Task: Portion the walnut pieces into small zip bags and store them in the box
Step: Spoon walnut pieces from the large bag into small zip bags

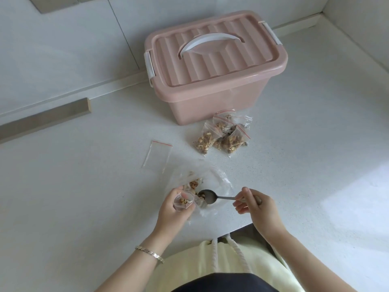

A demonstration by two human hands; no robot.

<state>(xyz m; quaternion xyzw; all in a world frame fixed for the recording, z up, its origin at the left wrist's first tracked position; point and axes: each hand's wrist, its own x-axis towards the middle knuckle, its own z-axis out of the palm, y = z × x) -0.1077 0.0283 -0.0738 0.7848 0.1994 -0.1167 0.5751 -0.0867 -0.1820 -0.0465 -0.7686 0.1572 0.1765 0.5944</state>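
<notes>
1. The left hand (pixel 172 209) curls its fingers round a small zip bag (pixel 183 200) and holds its mouth open and upward; a few walnut bits lie inside.
2. Just right of that grip, the bowl of a metal spoon (pixel 208 196) sits close to the bag's mouth with a few crumbs on it. The right hand (pixel 255 205) pinches the far end of the handle between thumb and fingers.
3. Under the spoon and just beyond both hands, a large clear bag (pixel 212 179) lies crumpled on the white countertop (pixel 84 197). The remaining walnut pieces (pixel 193 184) sit in its left part, just beyond the left hand.
4. Farther beyond the left hand, an empty zip bag (pixel 157 157) with a red strip lies flat, apart from the rest.
5. Beyond the spoon and to its right, a heap of filled bags (pixel 223 135) rests just in front of the box.
6. The pink box (pixel 214 98) stands farthest from the hands, near the wall, with its lid (pixel 210 60) on and its white handle folded flat.
7. A bracelet (pixel 149 254) circles the left wrist.
</notes>
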